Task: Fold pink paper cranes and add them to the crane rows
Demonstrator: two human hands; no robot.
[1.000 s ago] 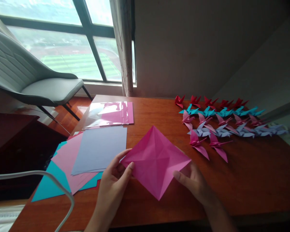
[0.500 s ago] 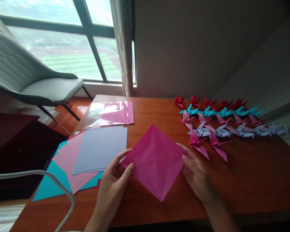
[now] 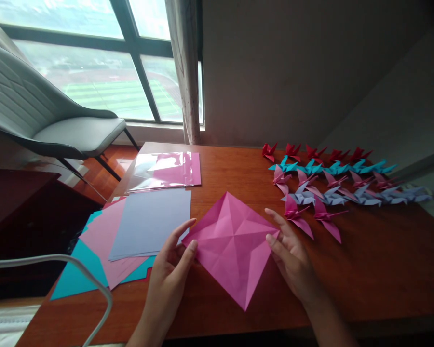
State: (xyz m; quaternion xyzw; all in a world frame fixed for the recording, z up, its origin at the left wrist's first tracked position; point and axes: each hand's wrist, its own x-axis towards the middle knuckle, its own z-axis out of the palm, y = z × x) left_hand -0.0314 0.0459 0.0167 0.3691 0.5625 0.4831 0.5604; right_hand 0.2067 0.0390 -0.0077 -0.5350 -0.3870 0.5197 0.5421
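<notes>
Between my two hands is a square sheet of pink origami paper (image 3: 235, 236), turned like a diamond, with creases crossing at its middle. My left hand (image 3: 175, 258) pinches its left corner, the thumb on top and the index finger stretched out along the edge. At the right corner my right hand (image 3: 289, 255) grips the sheet between thumb and fingers, its index finger raised off the paper. Two folded magenta paper cranes (image 3: 325, 219) stand on the table just beyond my right hand. Left of my left hand lie pale lavender sheets (image 3: 152, 224).
Rows of red, turquoise (image 3: 313, 166), light pink and lavender cranes (image 3: 332, 195) fill the table's back right. Pink (image 3: 106, 231) and turquoise sheets (image 3: 79, 274) fan out at left, below a clear packet of paper (image 3: 166, 171). A white cable (image 3: 75, 262) curves at lower left.
The pink sheet has tilted and flattened, its near corner coming lower and its creases showing brighter. Both index fingers have lifted away from its edges; the hands have hardly shifted.
</notes>
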